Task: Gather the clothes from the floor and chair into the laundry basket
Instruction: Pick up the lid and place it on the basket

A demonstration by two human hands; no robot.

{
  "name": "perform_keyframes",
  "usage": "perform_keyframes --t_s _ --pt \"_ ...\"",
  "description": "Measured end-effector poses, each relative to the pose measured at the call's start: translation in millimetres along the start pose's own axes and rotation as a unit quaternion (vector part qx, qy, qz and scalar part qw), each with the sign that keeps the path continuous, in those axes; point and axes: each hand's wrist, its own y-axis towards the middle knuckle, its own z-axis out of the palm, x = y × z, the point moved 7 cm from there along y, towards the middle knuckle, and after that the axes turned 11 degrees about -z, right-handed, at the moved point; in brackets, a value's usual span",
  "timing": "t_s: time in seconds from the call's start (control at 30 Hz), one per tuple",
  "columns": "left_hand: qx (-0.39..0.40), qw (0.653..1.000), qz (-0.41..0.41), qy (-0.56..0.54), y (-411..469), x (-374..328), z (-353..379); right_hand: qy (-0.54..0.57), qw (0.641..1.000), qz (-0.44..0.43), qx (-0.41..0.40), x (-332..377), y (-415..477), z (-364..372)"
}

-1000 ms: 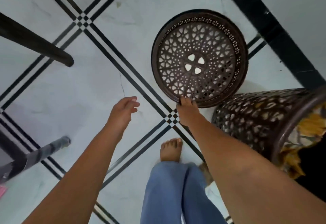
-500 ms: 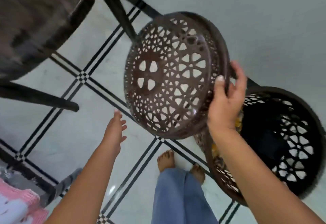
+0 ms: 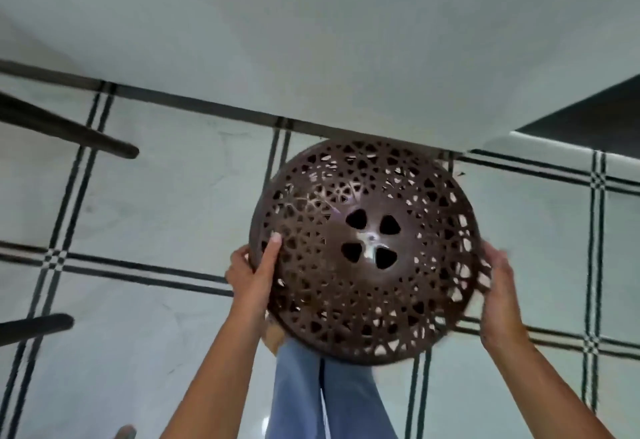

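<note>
Holding the brown lattice lid between both palms, I clasp it at opposite edges: my left hand wraps the left rim with the thumb laid over the perforated dome, and my right hand presses flat against the right rim, its fingers blurred. Both hands are closed on this one disc, which lies directly between them, domed face toward me, its four centre holes midway between my grips. Being round, it has no long axis; neither hand is nearer. Whether the laundry basket sits beneath the lid I cannot tell, since the lid hides whatever is under it; no clothes show anywhere in view. Beyond my grip runs the wall with its dark skirting; the lid's far edge appears just short of it. Well to the left of my left hand stand two dark chair legs, apart from the lid. Below my grip are my blue trousers. Nothing stands in the way that I can see.
</note>
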Motion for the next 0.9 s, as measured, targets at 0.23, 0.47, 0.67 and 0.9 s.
perform_keyframes --t_s 0.23,0.47,0.67,0.9 --pt "0.011 0.994 0.087 0.068 -13.2 4.1 24.8 -0.179 0.968 -0.01 0.175 -48.0 1.4 15.6" --pt "0.048 0.989 0.052 0.126 -10.7 3.0 29.9 -0.253 0.95 -0.077 0.165 -46.6 -3.1 22.4" --pt "0.097 0.985 0.006 0.14 -8.4 8.1 44.1 -0.259 0.942 -0.135 0.163 -37.1 21.5 18.8" --pt "0.142 0.98 -0.06 0.123 -21.2 10.2 84.8 -0.458 0.84 -0.151 0.248 -34.3 -0.8 34.9"
